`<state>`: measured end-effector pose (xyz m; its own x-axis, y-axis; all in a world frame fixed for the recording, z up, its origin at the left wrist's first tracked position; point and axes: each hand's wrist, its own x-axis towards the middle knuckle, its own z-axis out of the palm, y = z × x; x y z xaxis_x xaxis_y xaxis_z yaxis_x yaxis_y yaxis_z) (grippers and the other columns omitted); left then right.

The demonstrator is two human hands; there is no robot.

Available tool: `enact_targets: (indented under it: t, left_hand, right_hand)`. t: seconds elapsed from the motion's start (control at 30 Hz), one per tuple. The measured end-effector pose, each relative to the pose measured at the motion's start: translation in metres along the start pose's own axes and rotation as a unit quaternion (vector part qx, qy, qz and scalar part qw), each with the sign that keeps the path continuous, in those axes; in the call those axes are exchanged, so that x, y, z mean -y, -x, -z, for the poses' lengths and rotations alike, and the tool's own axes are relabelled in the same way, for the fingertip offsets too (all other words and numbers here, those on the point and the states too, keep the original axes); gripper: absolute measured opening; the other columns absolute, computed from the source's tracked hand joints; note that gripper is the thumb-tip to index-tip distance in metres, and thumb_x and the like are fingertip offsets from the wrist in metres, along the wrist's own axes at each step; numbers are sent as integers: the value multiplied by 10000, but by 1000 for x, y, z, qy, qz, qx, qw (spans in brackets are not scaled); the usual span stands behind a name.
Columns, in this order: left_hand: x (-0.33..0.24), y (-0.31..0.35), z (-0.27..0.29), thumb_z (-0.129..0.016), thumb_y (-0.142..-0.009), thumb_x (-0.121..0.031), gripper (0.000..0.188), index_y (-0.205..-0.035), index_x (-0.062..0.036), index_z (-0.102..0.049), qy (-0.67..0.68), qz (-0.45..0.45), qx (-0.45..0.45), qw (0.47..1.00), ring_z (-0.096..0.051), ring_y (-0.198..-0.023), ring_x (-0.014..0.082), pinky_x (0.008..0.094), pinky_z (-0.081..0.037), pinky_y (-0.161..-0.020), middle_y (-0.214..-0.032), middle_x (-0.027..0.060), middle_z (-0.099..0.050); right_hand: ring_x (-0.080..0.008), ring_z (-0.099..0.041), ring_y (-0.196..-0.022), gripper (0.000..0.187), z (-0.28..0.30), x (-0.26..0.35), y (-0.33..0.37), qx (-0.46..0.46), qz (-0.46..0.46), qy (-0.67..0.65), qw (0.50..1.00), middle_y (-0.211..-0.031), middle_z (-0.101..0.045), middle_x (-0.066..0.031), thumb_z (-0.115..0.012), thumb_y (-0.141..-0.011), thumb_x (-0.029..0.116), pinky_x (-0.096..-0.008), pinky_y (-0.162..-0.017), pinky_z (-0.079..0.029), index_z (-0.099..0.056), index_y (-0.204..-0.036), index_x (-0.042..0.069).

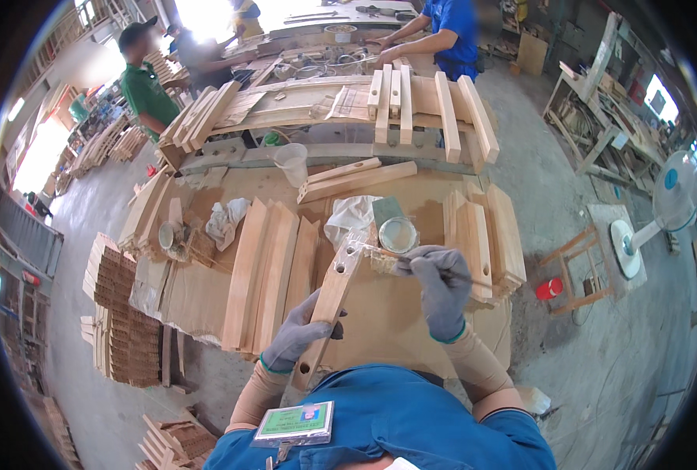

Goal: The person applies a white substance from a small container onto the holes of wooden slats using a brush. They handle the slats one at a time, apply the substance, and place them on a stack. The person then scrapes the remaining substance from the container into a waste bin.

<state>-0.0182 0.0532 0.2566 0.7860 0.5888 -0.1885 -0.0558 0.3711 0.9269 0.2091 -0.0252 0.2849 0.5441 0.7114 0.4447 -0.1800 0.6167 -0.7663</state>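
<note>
Both the left hand (300, 333) and the right hand (442, 288) wear grey gloves with teal cuffs. The drilled slat (331, 301) is pale tan wood, like the stacked boards (266, 270) to its left. The small tin (398, 234) holds whitish paste. The tabletop (387, 309) is brown. Near it on the right, the cup (550, 288) is red. The rag (227, 222) is off-white, the shirt (399, 423) blue.
</note>
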Motion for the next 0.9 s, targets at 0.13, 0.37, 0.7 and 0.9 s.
enact_targets:
  t: [0.13,0.37,0.7,0.9]
  left_hand:
    - [-3,9,-1,-711,-717,-276,733,-1331,4,-423,15,-5,-8,1000,-614,-814,163,294,-518,-731,-1032,90,-579]
    - [-1,22,5,-679,-747,-240,770,-1408,-14,-356,20,-13,-18,1000,-613,-832,163,298,-513,-742,-1077,94,-564]
    - [0,24,6,-643,-837,-301,698,-1402,-11,-353,29,-49,-36,998,-606,-869,158,293,-520,-783,-1076,101,-568]
    - [16,11,27,-585,-906,-251,417,-1236,-39,-444,164,-110,-178,964,-612,-812,179,320,-537,-746,-989,95,-582]
  right_hand:
    - [-194,-645,-856,226,-3,-18,6,38,91,87,991,-937,-642,-153,-653,-781,-135,-309,-758,-556,-488,-826,14]
    - [-229,-657,-901,261,-1,-8,2,105,229,250,935,-958,-661,-135,-713,-727,-124,-311,-786,-536,-523,-815,32]
    - [-198,-626,-907,184,9,-25,5,36,182,278,943,-964,-643,-134,-674,-773,-90,-316,-809,-517,-532,-791,25]
    - [-222,-578,-1030,132,28,-21,23,111,41,322,939,-1082,-602,-144,-555,-905,21,-309,-933,-434,-593,-1031,27]
